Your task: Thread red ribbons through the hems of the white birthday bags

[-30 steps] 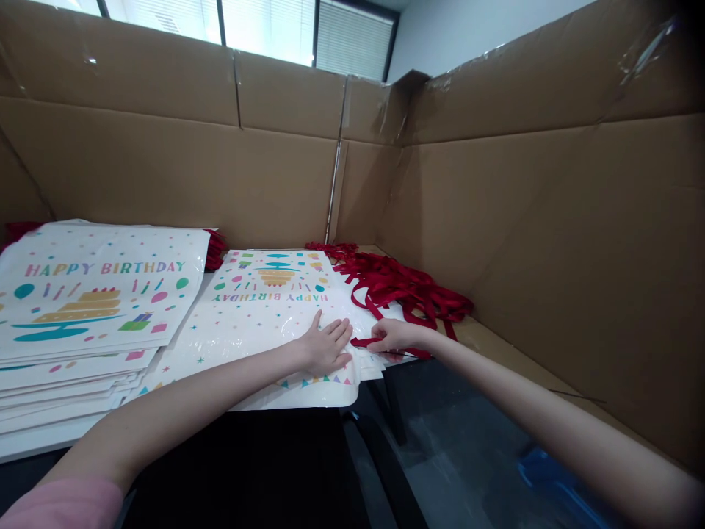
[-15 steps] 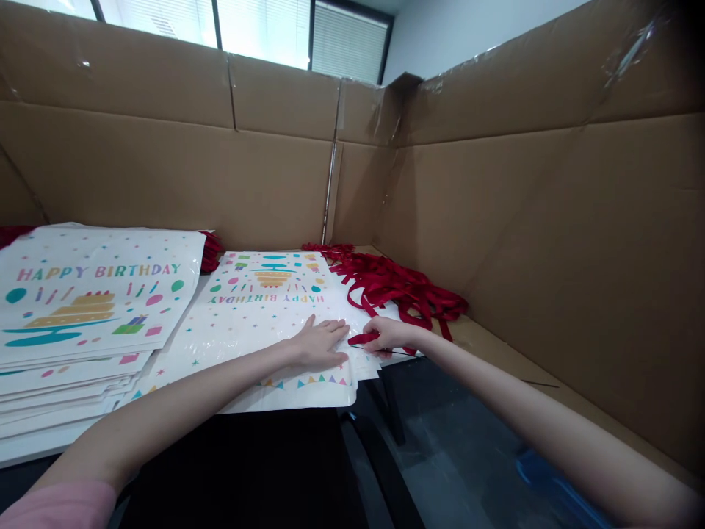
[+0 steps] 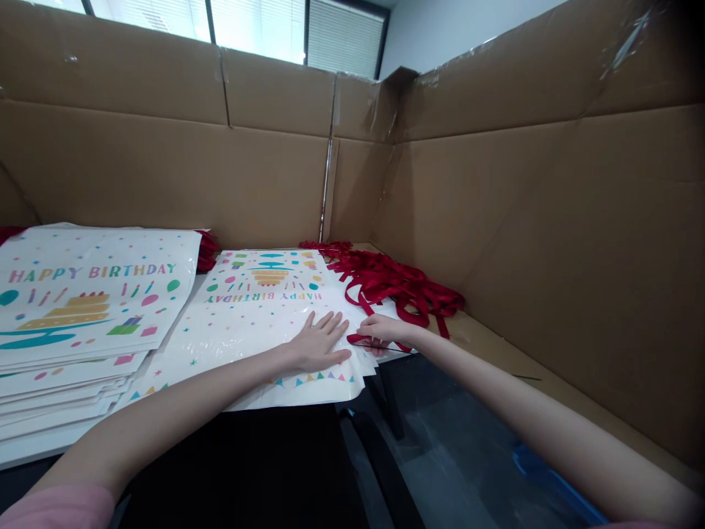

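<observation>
My left hand (image 3: 320,343) lies flat with spread fingers on a glossy white birthday-print sheet (image 3: 242,334). Its lettering and cake are upside down from where I look. At the right edge of that sheet, my right hand (image 3: 382,330) is closed on a red ribbon (image 3: 356,339), whose folded end sticks out to the left of the fingers. A thin dark strand (image 3: 393,347) runs beneath the right hand; whether the fingers grip it too is hidden. Edges of more white sheets show under the top one, beside the right hand.
A heap of red ribbons (image 3: 405,283) lies behind my right hand. To the left stands a thick stack of birthday-print sheets (image 3: 99,257), with red ribbon behind it. Tall cardboard walls (image 3: 275,169) enclose the back and right. A blue object (image 3: 551,481) is low at the right.
My left hand's fingers have spread a little wider, and the top sheet's near right corner has shifted slightly rightward. My right hand keeps its hold on the red ribbon, turned slightly more knuckles-up.
</observation>
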`<action>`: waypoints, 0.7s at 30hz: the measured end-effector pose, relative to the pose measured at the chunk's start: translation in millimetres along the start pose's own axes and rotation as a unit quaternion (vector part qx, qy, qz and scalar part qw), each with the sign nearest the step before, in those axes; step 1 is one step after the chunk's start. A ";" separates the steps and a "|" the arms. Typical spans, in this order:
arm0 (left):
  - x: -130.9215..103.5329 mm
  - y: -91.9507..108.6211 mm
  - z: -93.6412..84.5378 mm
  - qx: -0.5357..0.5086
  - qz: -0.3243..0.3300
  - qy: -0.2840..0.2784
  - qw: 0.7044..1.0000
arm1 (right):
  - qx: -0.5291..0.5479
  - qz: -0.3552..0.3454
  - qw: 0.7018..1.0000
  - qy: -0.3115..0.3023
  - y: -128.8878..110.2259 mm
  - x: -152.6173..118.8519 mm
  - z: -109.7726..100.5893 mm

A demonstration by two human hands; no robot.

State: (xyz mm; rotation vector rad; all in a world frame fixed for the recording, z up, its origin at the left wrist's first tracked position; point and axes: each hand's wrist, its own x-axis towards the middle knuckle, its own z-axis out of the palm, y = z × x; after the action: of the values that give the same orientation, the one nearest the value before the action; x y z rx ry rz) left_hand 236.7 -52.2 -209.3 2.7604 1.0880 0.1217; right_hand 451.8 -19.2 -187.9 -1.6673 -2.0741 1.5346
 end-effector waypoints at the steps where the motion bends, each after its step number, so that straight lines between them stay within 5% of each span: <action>1: 0.1 0.4 -0.4 -0.001 0.000 -0.003 1.000 | -0.006 0.002 1.000 -0.003 -1.8 -1.6 0.6; 6: 0.7 0.8 0.2 0.005 -0.002 0.000 1.000 | -0.067 0.014 0.998 -0.007 -4.6 -16.5 -4.3; 14: 0.9 -0.8 -3.1 -0.023 -0.004 -0.012 1.000 | -0.085 0.015 0.995 -0.047 23.6 -36.3 -29.8; 21: 3.5 -2.1 -7.3 -0.038 -0.002 -0.020 0.999 | -0.196 -0.044 0.980 -0.007 8.4 -20.5 -18.7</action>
State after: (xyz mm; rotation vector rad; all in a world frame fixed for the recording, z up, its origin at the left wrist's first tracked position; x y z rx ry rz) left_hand 236.8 -47.4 -202.6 2.6813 1.0576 0.1045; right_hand 477.0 -23.7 -174.4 -1.6443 -2.5496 1.1684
